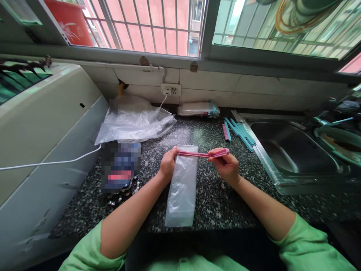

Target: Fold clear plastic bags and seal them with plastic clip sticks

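A folded clear plastic bag [182, 192] hangs down over the counter's front part in a long strip. My left hand [168, 162] is closed on the bag's upper left edge, with its thumb at one end of a pink bag sealing clip [194, 154]. Across the top of the bag lies the clip's thin bar. At the other end, my right hand [225, 165] pinches the clip where its second bar sticks out to the right, so the clip looks hinged open. Whether the bag sits between the two bars I cannot tell.
Loose plastic bags [132, 120] lie at the back left, beside a packet of clips [197, 109]. Teal clips [241, 133] and a pink clip [226, 132] rest near the metal sink [293, 150]. A blurred-out phone [121, 165] and white cable [56, 164] are at left.
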